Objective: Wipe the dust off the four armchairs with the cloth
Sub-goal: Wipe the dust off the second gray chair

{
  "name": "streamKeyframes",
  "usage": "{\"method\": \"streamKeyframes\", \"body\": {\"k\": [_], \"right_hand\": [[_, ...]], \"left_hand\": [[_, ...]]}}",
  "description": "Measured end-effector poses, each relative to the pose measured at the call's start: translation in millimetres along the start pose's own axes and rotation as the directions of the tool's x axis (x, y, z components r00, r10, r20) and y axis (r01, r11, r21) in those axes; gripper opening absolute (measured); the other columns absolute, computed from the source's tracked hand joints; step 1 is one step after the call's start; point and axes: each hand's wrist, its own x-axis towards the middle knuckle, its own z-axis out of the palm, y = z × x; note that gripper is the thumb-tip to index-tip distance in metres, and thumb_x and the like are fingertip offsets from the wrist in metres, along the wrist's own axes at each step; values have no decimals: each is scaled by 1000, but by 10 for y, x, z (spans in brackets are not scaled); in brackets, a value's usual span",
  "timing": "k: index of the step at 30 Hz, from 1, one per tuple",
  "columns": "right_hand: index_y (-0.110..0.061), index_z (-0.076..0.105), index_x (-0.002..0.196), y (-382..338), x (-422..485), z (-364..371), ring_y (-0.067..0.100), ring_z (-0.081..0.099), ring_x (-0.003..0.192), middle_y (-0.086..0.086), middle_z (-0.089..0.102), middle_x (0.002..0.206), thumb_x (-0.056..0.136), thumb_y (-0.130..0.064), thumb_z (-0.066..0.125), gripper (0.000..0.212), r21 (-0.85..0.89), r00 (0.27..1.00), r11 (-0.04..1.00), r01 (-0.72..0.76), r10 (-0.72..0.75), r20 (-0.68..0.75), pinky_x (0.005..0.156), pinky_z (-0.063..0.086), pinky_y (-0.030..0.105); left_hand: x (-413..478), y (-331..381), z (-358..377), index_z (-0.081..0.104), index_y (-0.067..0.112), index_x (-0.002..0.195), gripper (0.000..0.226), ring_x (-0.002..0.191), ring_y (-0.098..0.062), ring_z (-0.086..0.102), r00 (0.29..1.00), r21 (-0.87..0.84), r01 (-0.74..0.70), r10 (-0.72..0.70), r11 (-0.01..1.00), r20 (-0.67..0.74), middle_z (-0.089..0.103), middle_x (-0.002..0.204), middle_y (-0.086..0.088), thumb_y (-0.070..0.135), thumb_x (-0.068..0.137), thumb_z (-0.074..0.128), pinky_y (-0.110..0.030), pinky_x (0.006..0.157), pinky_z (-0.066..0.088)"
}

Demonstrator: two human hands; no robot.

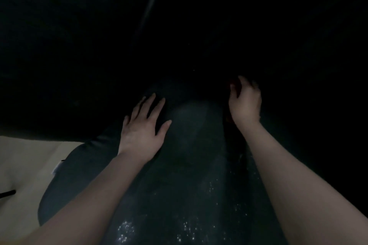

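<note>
Wiping looks to be under way, though the light is very poor. The cloth (pixel 234 82) shows only as a dark reddish scrap inside the curled fingers (pixel 242 81) of the right hand (pixel 246 103), so I judge it gripped there, pressed against the armchair (pixel 191 125). The dusty dark teal upholstery runs beneath and between both sets of fingers. The left hand (pixel 142 125) lies palm down on it with its fingers spread and straight, apparently bracing. Both forearms reach forward, bare, well apart from each other. The next move probably calls for a firm sweep with the cloth across the padding between the hands. Which of the four chairs this is cannot be told. Behind the left fingers lies pale floor (pixel 23 161).
</note>
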Motion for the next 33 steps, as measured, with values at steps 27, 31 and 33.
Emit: {"method": "streamKeyframes", "body": {"k": [27,31,33], "right_hand": [[-14,56,134,-363,444,139,37,57,118,19,62,125,98,-14,51,36,-24,990,999,42,-38,135,96,46,39],[-16,58,128,-797,222,354,34,56,114,13,59,126,99,-16,49,30,46,909,942,332,-332,250,92,47,36],[-17,59,126,-766,-20,358,32,55,113,10,59,125,98,-18,52,29,94,862,890,447,-456,223,90,49,41]], "left_hand": [[13,18,50,20,37,155,60,151,-11,2,1000,-49,24,-25,999,-16,5,164,14,53,100,37,-42,117,17],[14,2,48,22,36,155,70,151,-12,4,1000,-59,18,-19,998,-17,8,164,13,64,91,23,-44,116,18],[3,9,42,21,35,155,61,151,-13,3,1000,-62,28,-29,998,-7,6,165,13,58,99,34,-45,116,16]]}}
